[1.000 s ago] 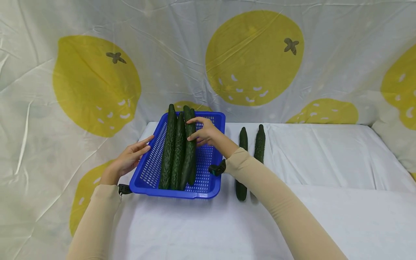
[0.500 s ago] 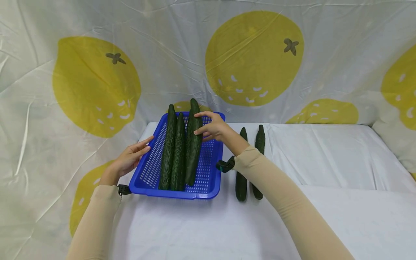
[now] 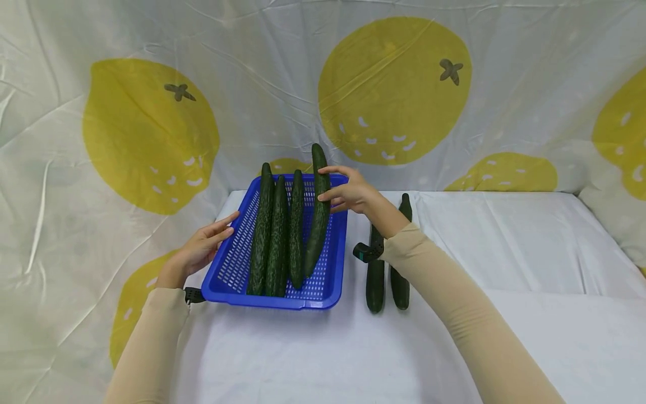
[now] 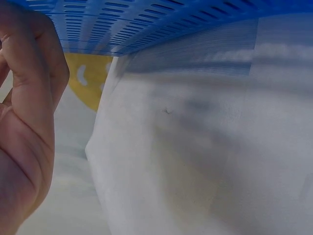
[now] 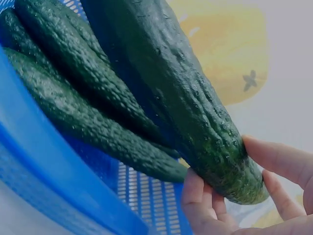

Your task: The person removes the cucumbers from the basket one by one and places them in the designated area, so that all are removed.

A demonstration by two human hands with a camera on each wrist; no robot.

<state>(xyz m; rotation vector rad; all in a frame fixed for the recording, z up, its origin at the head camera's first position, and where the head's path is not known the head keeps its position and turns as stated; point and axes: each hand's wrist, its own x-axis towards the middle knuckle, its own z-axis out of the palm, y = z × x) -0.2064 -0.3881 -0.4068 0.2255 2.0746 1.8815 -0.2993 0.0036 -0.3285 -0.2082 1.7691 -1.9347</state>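
Note:
My right hand (image 3: 348, 192) pinches a dark green cucumber (image 3: 317, 235) near its upper end, thumb on one side and fingers on the other. That cucumber slants over the right half of a blue plastic basket (image 3: 333, 289), its lower end inside and its top above the far rim. Three more cucumbers (image 3: 261, 241) lie side by side in the basket, left of the held one; the right wrist view shows their bumpy skin. At the basket's left rim, my left hand (image 3: 199, 247) holds on with thumb and fingers. The left wrist view shows slotted basket wall (image 4: 142, 19) above these fingers.
Right of the basket, two cucumbers (image 3: 375, 286) lie lengthwise on the white-covered table (image 3: 504, 241), partly hidden by my right wrist and sleeve. A lemon-print cloth (image 3: 272, 73) hangs behind the table and along the left.
My right hand has lifted the rightmost cucumber's top end and moved it right, away from the other three, uncovering the third one. The left hand and basket have stayed put.

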